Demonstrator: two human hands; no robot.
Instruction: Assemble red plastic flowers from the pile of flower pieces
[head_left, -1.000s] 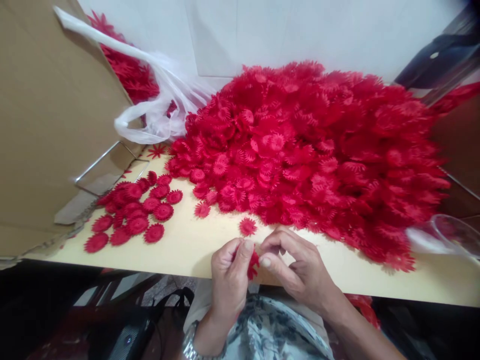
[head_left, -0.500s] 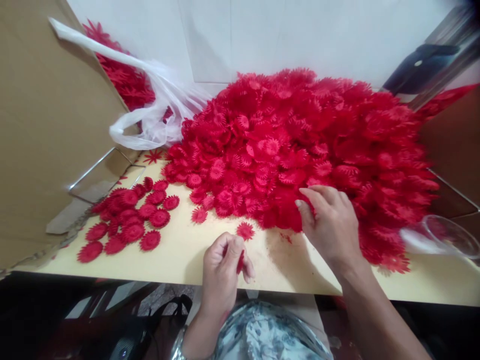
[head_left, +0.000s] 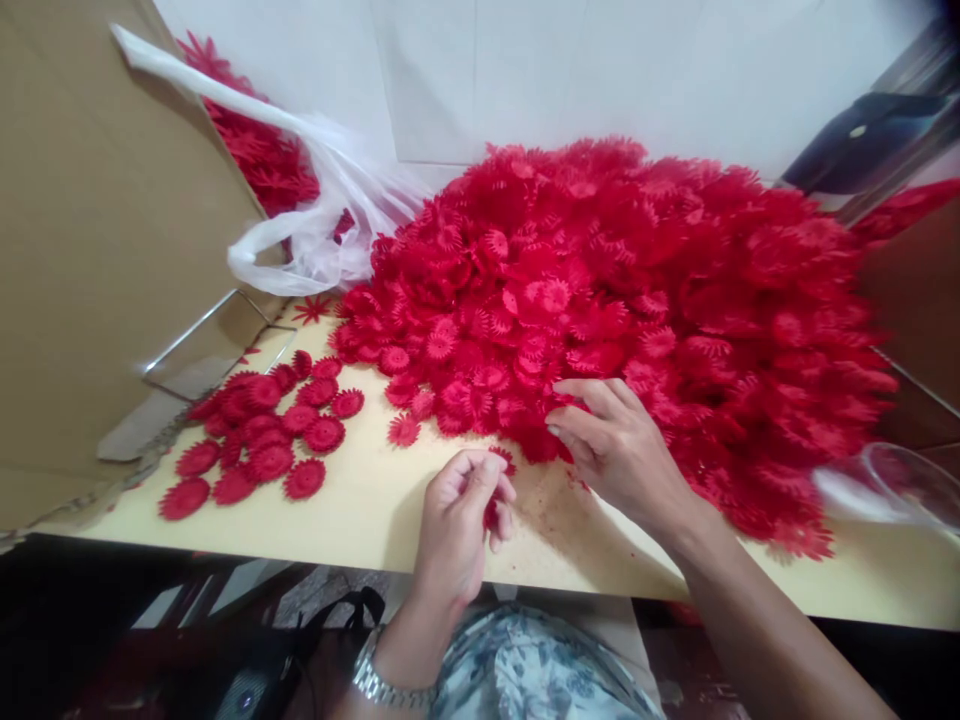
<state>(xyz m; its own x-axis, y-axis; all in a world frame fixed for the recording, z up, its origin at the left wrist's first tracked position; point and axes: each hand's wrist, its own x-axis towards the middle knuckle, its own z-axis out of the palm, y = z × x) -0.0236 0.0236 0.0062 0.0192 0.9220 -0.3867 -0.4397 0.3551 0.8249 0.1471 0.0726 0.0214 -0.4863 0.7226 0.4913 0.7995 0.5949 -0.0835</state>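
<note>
A big heap of red plastic flower pieces [head_left: 637, 310] covers the back and right of the pale table [head_left: 360, 500]. My left hand [head_left: 461, 520] is curled near the front edge, its fingers closed on a small red flower piece [head_left: 491, 512]. My right hand [head_left: 619, 445] lies with fingers spread against the front of the heap, touching the pieces there. One loose flower piece [head_left: 504, 457] lies just above my left fingertips. A flat group of separate red pieces [head_left: 262, 435] is spread at the left of the table.
A large cardboard box flap [head_left: 97, 250] stands at the left. A white plastic bag [head_left: 322, 230] holding more red pieces lies behind it. A clear plastic item [head_left: 892, 480] rests at the right edge. A wristwatch [head_left: 386, 685] is on my left wrist.
My right hand left my left hand, reached out to the heap, then slid leftward along its front edge. My left hand stayed near the table edge with its piece.
</note>
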